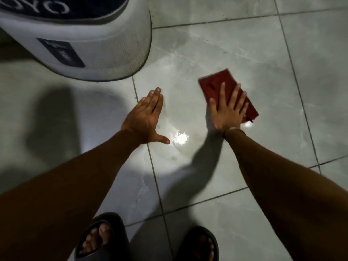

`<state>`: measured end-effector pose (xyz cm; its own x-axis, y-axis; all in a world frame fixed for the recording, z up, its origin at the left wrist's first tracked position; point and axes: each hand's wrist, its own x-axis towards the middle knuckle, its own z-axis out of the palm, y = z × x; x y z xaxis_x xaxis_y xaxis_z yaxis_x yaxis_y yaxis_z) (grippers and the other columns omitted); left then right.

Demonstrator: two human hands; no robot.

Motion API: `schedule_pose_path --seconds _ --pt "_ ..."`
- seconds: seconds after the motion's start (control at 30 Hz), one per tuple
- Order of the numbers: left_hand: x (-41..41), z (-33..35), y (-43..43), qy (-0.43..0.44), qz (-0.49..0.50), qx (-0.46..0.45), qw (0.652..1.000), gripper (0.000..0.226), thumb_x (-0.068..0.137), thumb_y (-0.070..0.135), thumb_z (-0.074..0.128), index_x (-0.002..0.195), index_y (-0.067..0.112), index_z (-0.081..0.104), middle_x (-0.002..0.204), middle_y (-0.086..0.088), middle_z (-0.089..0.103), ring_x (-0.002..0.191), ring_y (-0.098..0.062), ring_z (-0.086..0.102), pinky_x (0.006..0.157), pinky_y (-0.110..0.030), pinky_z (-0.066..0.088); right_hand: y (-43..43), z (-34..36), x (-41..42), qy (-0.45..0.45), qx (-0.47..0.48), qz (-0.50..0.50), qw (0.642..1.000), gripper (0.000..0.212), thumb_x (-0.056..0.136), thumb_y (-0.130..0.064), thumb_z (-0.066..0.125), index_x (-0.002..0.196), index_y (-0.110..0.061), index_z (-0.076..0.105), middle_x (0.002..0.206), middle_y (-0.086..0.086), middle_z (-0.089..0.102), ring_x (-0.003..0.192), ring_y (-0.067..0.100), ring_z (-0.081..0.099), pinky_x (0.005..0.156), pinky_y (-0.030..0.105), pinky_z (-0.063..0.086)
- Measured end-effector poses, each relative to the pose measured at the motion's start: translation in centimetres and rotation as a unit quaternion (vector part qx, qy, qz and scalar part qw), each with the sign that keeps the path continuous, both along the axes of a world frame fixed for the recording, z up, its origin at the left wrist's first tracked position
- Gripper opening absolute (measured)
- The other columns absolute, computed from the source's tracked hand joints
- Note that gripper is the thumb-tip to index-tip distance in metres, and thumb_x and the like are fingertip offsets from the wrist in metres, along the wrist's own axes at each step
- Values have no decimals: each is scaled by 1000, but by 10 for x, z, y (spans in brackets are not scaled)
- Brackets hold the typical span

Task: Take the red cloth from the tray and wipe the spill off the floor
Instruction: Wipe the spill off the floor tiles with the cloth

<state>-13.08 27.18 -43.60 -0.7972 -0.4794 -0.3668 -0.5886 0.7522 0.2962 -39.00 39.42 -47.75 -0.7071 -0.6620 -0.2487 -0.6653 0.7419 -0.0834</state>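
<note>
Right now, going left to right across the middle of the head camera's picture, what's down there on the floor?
Left hand flat on the tiles → bright wet glare spot → right hand pressing the red cloth.

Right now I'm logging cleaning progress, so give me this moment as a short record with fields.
cloth: red cloth, folded flat on the floor
right hand: right hand pressed palm-down on the cloth, fingers spread
left hand: left hand open, flat, holding nothing
floor: tiled floor, wet sheen between the hands
nearby: white tub at upper left
feet: dark slippers
</note>
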Motion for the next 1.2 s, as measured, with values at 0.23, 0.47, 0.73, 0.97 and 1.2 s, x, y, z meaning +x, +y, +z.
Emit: schedule_pose_path --seconds 0.23,0.47,0.73,0.97,1.2 --pt "-2 -5 1 40 -7 -22 999 153 58 89 71 163 -7 17 175 -26 7 164 -41 11 132 -55 20 98 -7 57 -18 5 320 947 76 110 -65 29 176 -34 10 186 14 -1 172 42 0 136 65 13" --pt "-33 -17 -10 62 -36 -18 997 155 56 100 53 164 -5 18 176 -23 7 164 -39 11 133 -53 19 76 11 -79 -20 26 -50 998 77 111 -64 32 176 -35 3 185 15 -10 171 44 -6 137 65 4" --pt "-63 -16 -16 46 -14 -10 999 169 41 98 68 166 -2 12 177 -20 2 165 -37 7 133 -53 19 110 -3 -2 -31 18 290 956 70 111 -66 24 175 -40 10 185 13 -7 171 46 -6 134 69 10" --pt "-58 -27 -22 78 -37 -20 996 165 46 106 55 166 -1 15 177 -19 5 165 -37 10 132 -55 23 100 9 -120 -24 43 -4 999 76 105 -67 14 175 -37 5 185 15 -6 170 47 -4 135 69 8" --pt "-59 -28 -19 70 -41 -23 996 165 46 107 48 165 -2 14 177 -22 5 164 -40 11 131 -57 21 31 -7 -25 4 -14 129 992 69 111 -62 18 175 -37 12 186 13 0 170 50 -2 136 66 4"
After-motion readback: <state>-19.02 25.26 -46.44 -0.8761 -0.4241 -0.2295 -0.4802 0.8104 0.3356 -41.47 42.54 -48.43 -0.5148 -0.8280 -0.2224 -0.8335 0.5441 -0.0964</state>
